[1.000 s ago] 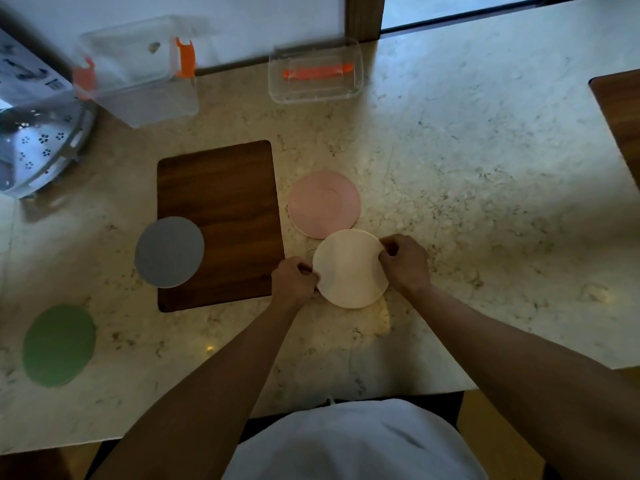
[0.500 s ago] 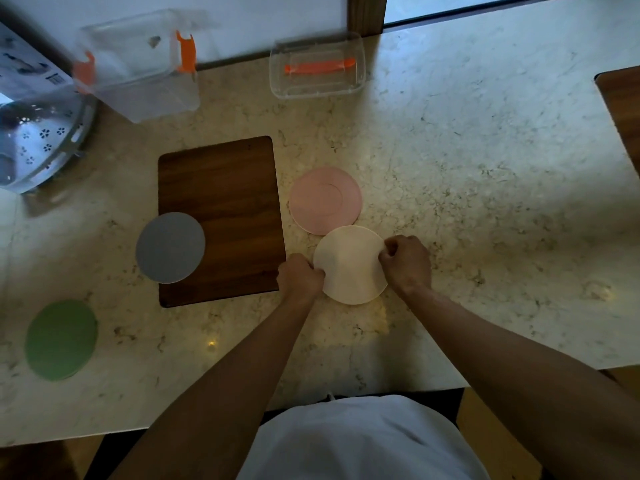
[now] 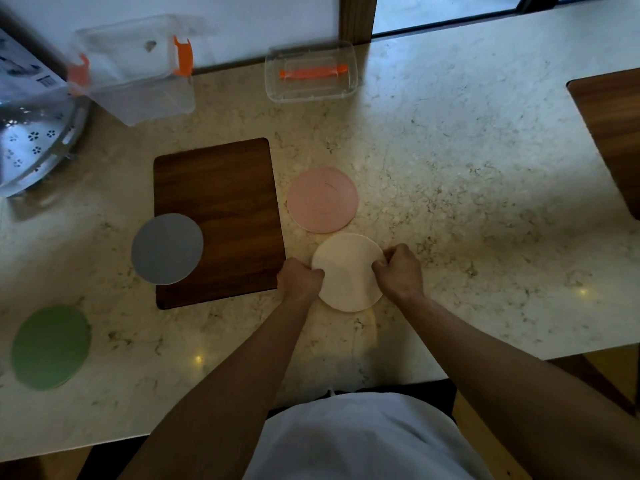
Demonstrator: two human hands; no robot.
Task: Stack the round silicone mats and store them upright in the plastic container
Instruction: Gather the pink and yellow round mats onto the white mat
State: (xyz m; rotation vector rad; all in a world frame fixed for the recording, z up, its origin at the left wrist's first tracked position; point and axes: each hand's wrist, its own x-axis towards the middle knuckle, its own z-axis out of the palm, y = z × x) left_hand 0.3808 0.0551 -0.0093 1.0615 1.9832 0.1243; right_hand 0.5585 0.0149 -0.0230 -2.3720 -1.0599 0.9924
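Mats lie unstacked in the head view: cream mat (image 3: 347,271) pinched at its edges by left hand (image 3: 300,277) and right hand (image 3: 399,270), pink mat (image 3: 322,199) touching at twelve o'clock, grey mat (image 3: 167,248) and green mat (image 3: 51,347) at nine, container (image 3: 133,69) empty at eleven.

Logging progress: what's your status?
Left hand and right hand grip cream mat. Pink mat just beyond. Container open, path clear.

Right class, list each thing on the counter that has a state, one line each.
cream mat: flat, gripped at both edges
left hand: closed on mat
right hand: closed on mat
pink mat: flat, unstacked
grey mat: overlapping board edge
green mat: flat, apart
plastic container: open
lid: off
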